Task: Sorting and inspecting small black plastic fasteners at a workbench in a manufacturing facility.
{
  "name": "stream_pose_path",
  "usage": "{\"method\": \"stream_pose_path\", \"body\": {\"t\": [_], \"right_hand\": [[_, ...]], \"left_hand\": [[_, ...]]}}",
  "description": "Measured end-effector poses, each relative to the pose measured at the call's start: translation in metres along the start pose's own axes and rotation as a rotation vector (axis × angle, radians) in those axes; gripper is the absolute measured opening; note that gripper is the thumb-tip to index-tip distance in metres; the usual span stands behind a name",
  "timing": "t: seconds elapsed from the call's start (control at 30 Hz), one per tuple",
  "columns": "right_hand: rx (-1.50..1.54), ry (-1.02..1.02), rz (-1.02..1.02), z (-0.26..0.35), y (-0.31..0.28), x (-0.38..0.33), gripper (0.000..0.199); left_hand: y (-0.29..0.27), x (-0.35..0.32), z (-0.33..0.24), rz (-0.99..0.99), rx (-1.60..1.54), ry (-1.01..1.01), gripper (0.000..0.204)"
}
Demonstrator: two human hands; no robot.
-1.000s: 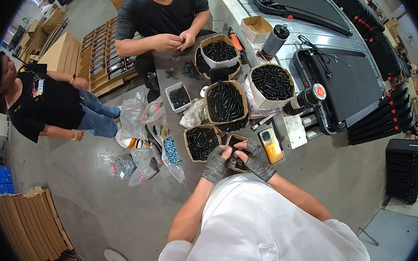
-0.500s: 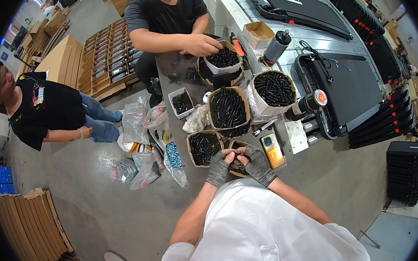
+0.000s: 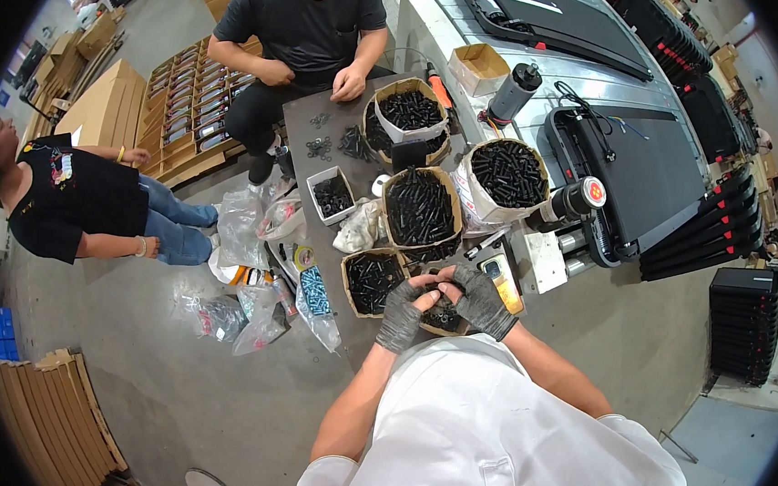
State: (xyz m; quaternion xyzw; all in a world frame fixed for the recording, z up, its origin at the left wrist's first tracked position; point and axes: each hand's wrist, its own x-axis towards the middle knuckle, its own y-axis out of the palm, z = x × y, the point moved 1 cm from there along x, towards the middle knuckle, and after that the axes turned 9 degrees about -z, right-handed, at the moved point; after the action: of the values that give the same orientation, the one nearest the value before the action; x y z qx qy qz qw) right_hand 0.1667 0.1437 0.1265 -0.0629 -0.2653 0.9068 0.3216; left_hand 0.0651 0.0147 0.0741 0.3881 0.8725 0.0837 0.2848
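Note:
My left hand (image 3: 402,317) and my right hand (image 3: 478,300), both in grey fingerless gloves, meet fingertip to fingertip at the table's near edge. Thumbs and fingers are pinched together; whatever lies between them is too small to name. Just beneath them is a small open carton (image 3: 445,317) of dark little parts, partly hidden by the hands. To the left of it stands a carton of black screw-like parts (image 3: 375,282). Beyond is a larger carton filled with black parts (image 3: 420,206). Beside my right hand lies a phone (image 3: 505,290), partly covered by it.
More black parts fill a white-sided carton (image 3: 509,174) and a far carton (image 3: 410,111). A small white box (image 3: 331,195) sits left. Bagged blue screws (image 3: 316,292) hang at the table's left edge. A co-worker (image 3: 317,29) sits opposite; another person (image 3: 75,199) stands left.
The co-worker opposite has drawn a hand back from the far carton, uncovering small parts on the table. The person at left has raised a forearm. My hands stay together, my right covering more phone.

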Motion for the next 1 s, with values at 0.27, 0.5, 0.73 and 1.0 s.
{"method": "stream_pose_path", "body": {"t": [0.27, 0.5, 0.73, 1.0], "right_hand": [[-0.007, -0.041, 0.067, 0.012, -0.005, 0.033, 0.014], [-0.285, -0.230, 0.034, 0.004, -0.016, 0.134, 0.007], [-0.315, -0.335, 0.150, -0.019, 0.018, 0.214, 0.009], [-0.447, -0.381, 0.233, -0.023, 0.045, 0.228, 0.010]], "left_hand": [[0.003, 0.008, -0.013, -0.137, -0.010, 0.066, 0.030], [-0.035, 0.017, -0.002, -0.208, -0.090, 0.065, 0.041], [-0.080, -0.004, 0.031, -0.382, 0.129, 0.040, 0.028], [-0.098, -0.016, 0.060, -0.436, 0.239, 0.030, 0.027]]}}
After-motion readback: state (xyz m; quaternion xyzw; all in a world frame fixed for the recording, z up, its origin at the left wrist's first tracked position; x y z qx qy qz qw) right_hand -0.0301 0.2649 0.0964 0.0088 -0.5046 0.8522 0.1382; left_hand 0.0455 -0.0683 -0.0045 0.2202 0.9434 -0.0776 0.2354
